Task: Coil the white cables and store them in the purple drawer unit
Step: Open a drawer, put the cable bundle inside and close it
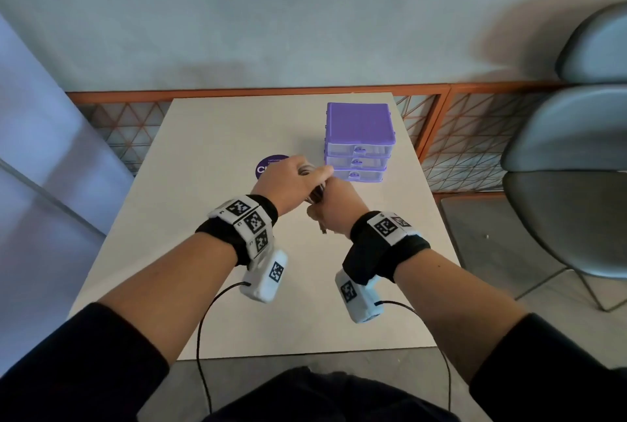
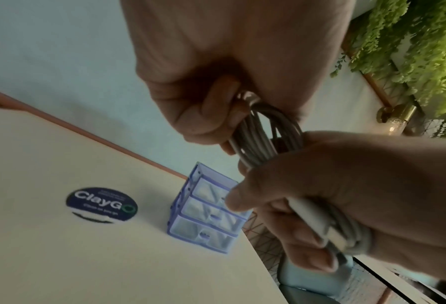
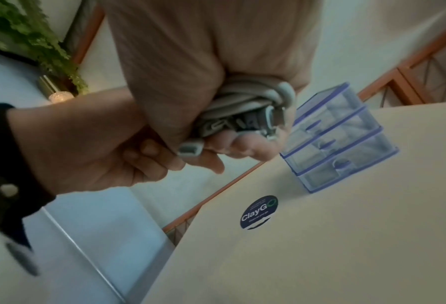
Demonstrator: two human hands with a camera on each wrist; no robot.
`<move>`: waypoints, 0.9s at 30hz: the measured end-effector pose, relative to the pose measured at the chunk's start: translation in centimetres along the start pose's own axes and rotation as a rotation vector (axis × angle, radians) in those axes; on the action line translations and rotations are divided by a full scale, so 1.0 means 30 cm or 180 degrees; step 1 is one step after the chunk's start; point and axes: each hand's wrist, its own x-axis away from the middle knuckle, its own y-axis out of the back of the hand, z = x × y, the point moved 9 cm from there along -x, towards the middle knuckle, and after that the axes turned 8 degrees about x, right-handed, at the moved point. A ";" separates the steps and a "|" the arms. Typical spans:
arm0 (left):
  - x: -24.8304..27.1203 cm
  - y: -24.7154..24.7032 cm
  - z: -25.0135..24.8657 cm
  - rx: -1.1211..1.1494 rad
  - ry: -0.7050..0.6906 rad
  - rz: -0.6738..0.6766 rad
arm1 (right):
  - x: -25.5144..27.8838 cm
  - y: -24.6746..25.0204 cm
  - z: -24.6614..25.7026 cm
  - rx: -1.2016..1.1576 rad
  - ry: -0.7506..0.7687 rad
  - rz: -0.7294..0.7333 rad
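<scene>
A coil of white cable (image 1: 315, 191) is held in the air between both hands, in front of the purple drawer unit (image 1: 359, 136). My left hand (image 1: 292, 174) grips the coil's upper loops (image 2: 264, 131). My right hand (image 1: 339, 201) is curled round the lower part of the bundle (image 3: 242, 107), where a white plug (image 2: 311, 222) lies along the fingers. A plug end (image 1: 322, 230) sticks out below the right hand. The drawer unit (image 2: 206, 211) has three clear-fronted drawers, all pushed in, and stands on the beige table (image 1: 220, 218) near its far right edge.
A round dark "ClayGo" sticker (image 3: 259, 211) lies on the table left of the drawers. An orange-framed mesh railing (image 1: 441, 136) runs behind the table. Grey chairs (image 1: 570, 184) stand to the right. Black wires (image 1: 203, 326) hang from the wrist cameras.
</scene>
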 end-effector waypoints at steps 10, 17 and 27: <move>-0.057 -0.166 0.019 0.0808 0.0597 -0.0048 | 0.055 0.091 -0.081 0.1720 0.0335 -0.1260; -0.060 -0.345 0.065 0.1893 0.1423 0.0262 | 0.009 0.124 -0.220 0.1514 0.0006 -0.0915; -0.288 -0.340 0.108 0.0325 0.0591 0.0312 | -0.126 -0.057 -0.566 -0.1902 -0.1764 -0.0215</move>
